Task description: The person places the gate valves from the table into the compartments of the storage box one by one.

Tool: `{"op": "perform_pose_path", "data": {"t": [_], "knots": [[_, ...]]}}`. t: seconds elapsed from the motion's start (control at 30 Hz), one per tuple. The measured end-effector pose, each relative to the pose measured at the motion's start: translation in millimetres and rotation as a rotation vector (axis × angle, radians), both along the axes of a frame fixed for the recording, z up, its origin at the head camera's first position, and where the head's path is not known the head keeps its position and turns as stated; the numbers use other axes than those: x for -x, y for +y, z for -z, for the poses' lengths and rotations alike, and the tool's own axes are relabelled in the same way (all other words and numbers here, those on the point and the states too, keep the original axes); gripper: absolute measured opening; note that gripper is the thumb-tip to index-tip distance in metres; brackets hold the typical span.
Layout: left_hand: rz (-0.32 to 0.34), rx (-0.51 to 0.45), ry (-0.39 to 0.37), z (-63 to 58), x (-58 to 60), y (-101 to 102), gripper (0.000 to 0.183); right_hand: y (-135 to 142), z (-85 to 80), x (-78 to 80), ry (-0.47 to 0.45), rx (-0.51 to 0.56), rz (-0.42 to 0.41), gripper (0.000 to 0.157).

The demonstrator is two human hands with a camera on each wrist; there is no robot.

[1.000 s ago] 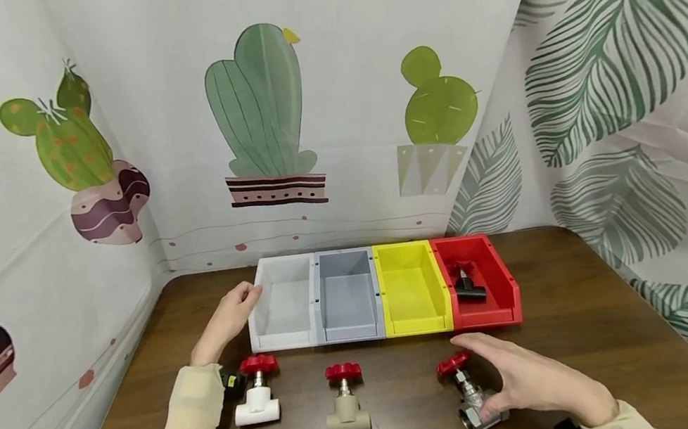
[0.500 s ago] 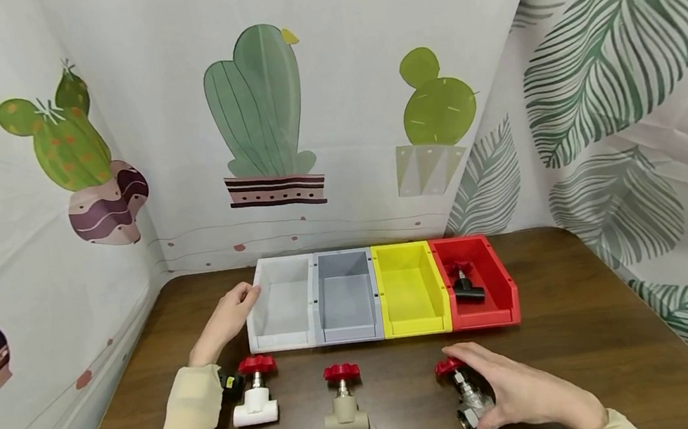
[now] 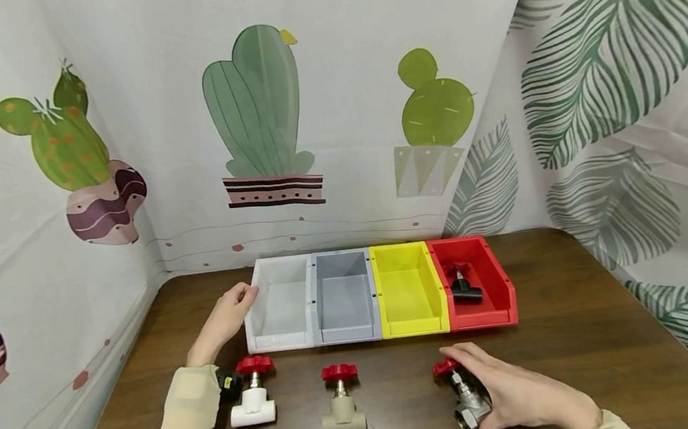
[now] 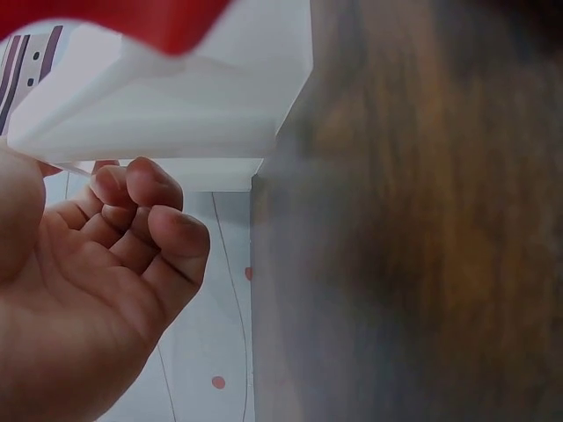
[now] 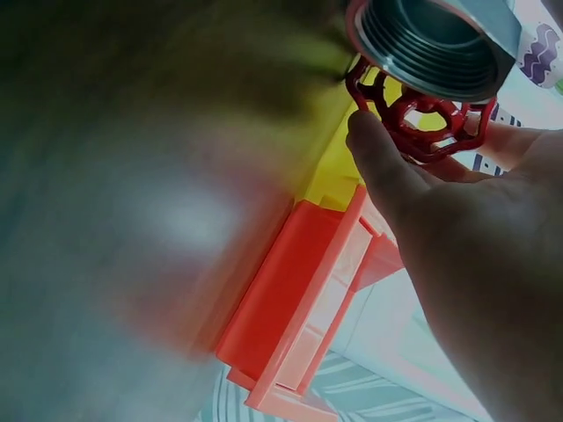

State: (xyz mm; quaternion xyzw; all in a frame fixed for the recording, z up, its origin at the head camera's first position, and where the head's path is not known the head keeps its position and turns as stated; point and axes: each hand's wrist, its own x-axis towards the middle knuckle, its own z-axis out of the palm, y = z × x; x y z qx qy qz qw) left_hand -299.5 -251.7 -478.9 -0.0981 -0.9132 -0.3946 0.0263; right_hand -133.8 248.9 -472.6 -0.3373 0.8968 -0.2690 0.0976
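Note:
In the head view, my left hand (image 3: 221, 325) holds the left rim of the white bin (image 3: 279, 343); the left wrist view shows its fingers (image 4: 180, 233) curled by the bin wall. At the right, my right hand (image 3: 526, 390) grips a metal valve (image 3: 470, 404) lying on the table, its thumb by the threaded body and its fingers reaching the red handwheel (image 3: 445, 366). The right wrist view shows the threaded opening (image 5: 431, 44) close up; part of the grip is hidden there. A white tee-shaped valve (image 3: 254, 406) and a beige one (image 3: 343, 413) lie nearer the left hand.
Grey (image 3: 349, 335), yellow (image 3: 416, 327) and red (image 3: 485, 319) bins adjoin the white one in a row. A black valve (image 3: 466, 290) lies in the red bin. Behind the wooden table (image 3: 556, 289) hangs a printed cloth (image 3: 342, 87).
My right hand has moved slightly left and down, closing in around the metal valve. The left hand has stayed at the white bin's rim.

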Motion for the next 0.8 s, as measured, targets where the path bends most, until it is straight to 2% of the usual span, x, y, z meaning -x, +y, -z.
{"op": "perform_pose_path", "data": {"t": [0.3, 0.57, 0.8], "knots": [[0.007, -0.009, -0.010, 0.8, -0.2, 1.8, 0.034, 0.4, 2.7, -0.8, -0.065, 0.006, 0.009, 0.120], [0.001, -0.009, -0.018, 0.2, -0.8, 1.3, 0.034, -2.2, 1.9, -2.8, 0.015, -0.027, 0.001, 0.110], [-0.002, -0.008, -0.017, -1.1, -0.6, 2.0, 0.033, -2.1, -0.6, -3.9, -0.038, -0.024, 0.002, 0.112]]}}
